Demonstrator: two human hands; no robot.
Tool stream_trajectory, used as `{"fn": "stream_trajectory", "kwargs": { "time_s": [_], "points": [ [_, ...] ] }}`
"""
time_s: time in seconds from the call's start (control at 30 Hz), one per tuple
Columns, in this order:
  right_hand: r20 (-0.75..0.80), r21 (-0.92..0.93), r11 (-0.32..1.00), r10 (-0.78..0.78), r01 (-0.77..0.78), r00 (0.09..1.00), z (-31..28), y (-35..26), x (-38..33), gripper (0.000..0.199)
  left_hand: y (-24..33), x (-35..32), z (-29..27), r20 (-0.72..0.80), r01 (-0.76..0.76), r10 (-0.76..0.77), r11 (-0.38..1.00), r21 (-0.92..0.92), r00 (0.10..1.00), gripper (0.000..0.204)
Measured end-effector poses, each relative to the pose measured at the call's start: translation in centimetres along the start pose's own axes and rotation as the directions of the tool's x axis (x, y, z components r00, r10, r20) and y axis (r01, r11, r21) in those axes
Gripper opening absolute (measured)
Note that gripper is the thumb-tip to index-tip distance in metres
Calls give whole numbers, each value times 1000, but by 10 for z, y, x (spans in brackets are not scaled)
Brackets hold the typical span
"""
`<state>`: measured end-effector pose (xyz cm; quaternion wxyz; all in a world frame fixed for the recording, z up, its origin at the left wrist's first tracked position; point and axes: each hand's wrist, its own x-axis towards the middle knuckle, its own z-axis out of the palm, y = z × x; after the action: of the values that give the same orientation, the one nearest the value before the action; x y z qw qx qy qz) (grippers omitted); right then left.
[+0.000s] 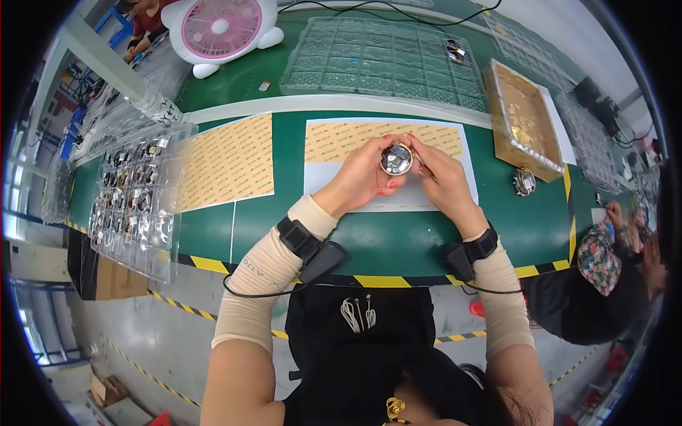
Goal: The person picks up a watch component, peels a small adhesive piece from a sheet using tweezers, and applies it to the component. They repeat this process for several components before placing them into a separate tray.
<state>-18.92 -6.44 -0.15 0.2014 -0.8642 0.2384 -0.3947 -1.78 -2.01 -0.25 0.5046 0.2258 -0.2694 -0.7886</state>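
Observation:
A round dark watch part (396,160) with a shiny face and a gold-coloured rim is held in front of me, above the worktable. My left hand (362,174) has its fingers wrapped round it from the left and below. From the right, my right hand (442,176) is closed at its rim, fingertips against the edge; whether something small is also pinched there I cannot make out. Beneath both hands lies a white sheet (459,190) with a tan, green-printed adhesive strip (337,142) along its far part. Another tan adhesive sheet (231,160) lies to the left.
At the left, a clear tray (169,234) carries several watch parts. Stacked clear trays (376,60) and a pink-and-white fan (222,27) stand beyond the ledge. An open box (529,117) is at the right, with a metallic piece (524,182) nearby. Cables run from my wristbands.

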Motion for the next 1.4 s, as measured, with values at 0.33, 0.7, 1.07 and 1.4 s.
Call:
{"fn": "stream_trajectory", "kwargs": {
  "time_s": [0.33,0.7,1.07,1.4],
  "points": [
    [37,-72,997,-21,23,999,-10,-5,2,42,-1,1,3,-221,6,40,979,203,974,18],
    [-59,-61,998,8,-12,998,-7,-2,-4,33,-5,4,3,-242,39,45,944,329,969,22],
    [-58,-340,906,-287,251,956,-7,-6,0,32,-5,7,-8,-275,-109,102,994,-10,956,13],
    [-52,-346,909,-267,233,962,4,-10,-1,33,-12,7,-3,-373,-162,202,977,137,906,17]
  ]
}}
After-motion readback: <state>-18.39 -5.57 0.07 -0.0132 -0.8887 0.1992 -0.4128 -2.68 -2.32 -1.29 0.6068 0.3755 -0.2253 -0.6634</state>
